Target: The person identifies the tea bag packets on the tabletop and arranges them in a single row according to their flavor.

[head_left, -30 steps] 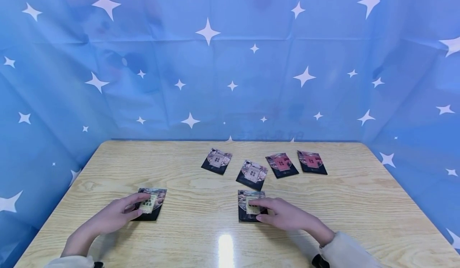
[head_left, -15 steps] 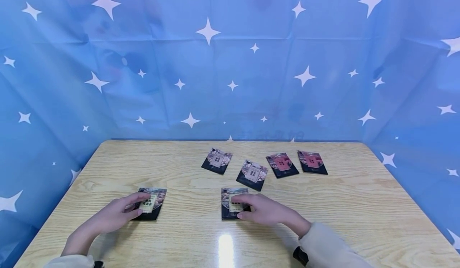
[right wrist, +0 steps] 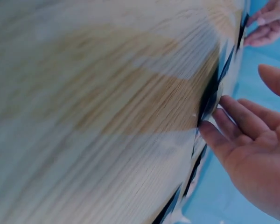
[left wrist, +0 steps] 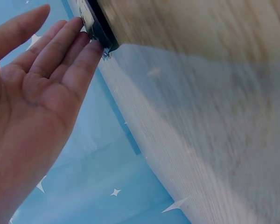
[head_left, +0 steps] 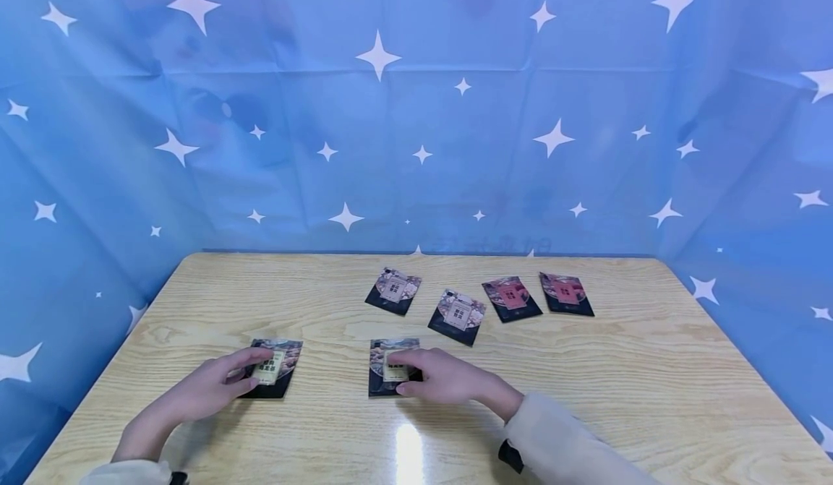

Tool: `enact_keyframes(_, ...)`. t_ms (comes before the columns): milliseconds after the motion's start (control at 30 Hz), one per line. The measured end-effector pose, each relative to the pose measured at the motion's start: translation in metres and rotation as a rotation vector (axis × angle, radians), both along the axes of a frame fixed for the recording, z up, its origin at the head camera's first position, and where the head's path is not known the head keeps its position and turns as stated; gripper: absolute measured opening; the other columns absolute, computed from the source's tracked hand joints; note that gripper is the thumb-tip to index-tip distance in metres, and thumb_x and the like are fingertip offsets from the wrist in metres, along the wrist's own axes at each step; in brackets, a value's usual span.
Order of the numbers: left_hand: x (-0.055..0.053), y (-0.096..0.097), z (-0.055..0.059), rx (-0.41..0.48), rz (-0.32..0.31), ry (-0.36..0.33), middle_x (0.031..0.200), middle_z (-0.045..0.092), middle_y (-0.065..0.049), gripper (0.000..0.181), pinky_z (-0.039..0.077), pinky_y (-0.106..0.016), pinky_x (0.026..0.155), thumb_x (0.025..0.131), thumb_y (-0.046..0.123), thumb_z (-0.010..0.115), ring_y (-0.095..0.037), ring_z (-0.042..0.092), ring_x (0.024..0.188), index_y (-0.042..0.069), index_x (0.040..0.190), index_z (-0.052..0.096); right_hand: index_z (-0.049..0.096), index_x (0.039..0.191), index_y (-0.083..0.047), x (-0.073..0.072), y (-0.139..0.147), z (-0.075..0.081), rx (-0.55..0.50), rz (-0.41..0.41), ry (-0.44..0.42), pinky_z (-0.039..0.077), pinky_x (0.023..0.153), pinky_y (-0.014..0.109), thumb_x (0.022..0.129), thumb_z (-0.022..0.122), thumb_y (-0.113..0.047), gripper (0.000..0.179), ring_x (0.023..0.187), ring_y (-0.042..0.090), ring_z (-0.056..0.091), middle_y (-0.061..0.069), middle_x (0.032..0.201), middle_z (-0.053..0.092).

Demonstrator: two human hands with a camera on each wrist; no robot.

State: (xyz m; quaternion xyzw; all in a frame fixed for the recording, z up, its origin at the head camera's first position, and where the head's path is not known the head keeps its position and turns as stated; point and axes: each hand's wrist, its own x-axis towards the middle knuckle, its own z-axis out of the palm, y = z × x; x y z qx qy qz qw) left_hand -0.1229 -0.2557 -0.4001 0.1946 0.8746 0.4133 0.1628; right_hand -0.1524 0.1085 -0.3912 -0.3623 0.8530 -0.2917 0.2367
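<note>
In the head view, two flat dark packets with yellow labels lie on the table. My left hand [head_left: 207,385] rests its fingertips on the left yellow-labelled packet [head_left: 286,367]. On the right yellow-labelled packet [head_left: 379,385], near the middle of the table, my right hand [head_left: 452,378] presses its fingers and partly covers the label. The left wrist view has the fingers extended, their tips at the packet [left wrist: 101,28], the thumb apart. Likewise in the right wrist view, extended fingertips touch the packet [right wrist: 209,97], and the thumb stands away from it.
Farther back lie two packets with pale labels, one at the rear [head_left: 393,291] and one nearer [head_left: 458,316]. Right of them are two red-labelled packets, a left one [head_left: 512,298] and a right one [head_left: 565,294]. A blue starred cloth [head_left: 416,109] hangs behind the wooden table [head_left: 625,391].
My right hand has slid its yellow-labelled packet leftward across the table, closer to the left one. The left hand and its packet have stayed in place.
</note>
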Motion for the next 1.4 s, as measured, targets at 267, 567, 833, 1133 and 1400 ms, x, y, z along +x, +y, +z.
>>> enact_keyframes(267,0.000,0.000,0.000,-0.010,0.011,-0.007,0.129,0.043,-0.028,0.043,0.044,-0.048,0.092,0.093,0.014,0.053,-0.047,0.037,0.120,-0.004,0.131,0.043,0.039,0.139,-0.006,-0.002,-0.019,0.001,-0.005,0.014,-0.050,0.037,0.102,0.029,0.094,0.052,-0.022,0.049,0.126,0.016,0.039,0.005,0.138,0.042)
enact_keyframes(567,-0.001,0.000,-0.001,-0.010,0.014,-0.002,0.129,0.044,-0.027,0.042,0.044,-0.047,0.093,0.093,0.013,0.054,-0.046,0.037,0.120,-0.004,0.130,0.044,0.038,0.139,-0.005,-0.004,-0.041,0.002,0.008,0.039,-0.066,0.035,0.103,0.027,0.094,0.053,-0.024,0.050,0.127,0.016,0.037,0.004,0.139,0.041)
enact_keyframes(833,-0.001,0.000,0.000,-0.015,0.023,-0.012,0.129,0.044,-0.027,0.042,0.044,-0.046,0.093,0.092,0.012,0.054,-0.046,0.037,0.120,-0.004,0.130,0.044,0.038,0.139,-0.005,-0.004,-0.061,0.001,0.016,0.061,-0.047,0.036,0.101,0.025,0.095,0.051,-0.021,0.048,0.127,0.015,0.037,0.005,0.139,0.041)
enact_keyframes(1133,0.000,0.002,0.001,-0.013,0.024,-0.024,0.129,0.044,-0.028,0.041,0.043,-0.048,0.093,0.092,0.011,0.054,-0.047,0.037,0.120,-0.004,0.130,0.044,0.036,0.140,-0.006,0.000,-0.079,0.001,0.037,0.068,-0.049,0.036,0.102,0.025,0.096,0.048,-0.018,0.047,0.128,0.015,0.036,0.005,0.141,0.039)
enact_keyframes(1400,0.000,0.001,0.001,-0.010,0.021,-0.028,0.130,0.043,-0.028,0.042,0.044,-0.044,0.094,0.093,0.011,0.053,-0.047,0.036,0.121,-0.004,0.130,0.043,0.033,0.141,-0.005,0.003,-0.085,0.003,0.054,0.055,-0.049,0.033,0.104,0.025,0.097,0.046,-0.016,0.048,0.129,0.015,0.033,0.005,0.142,0.037)
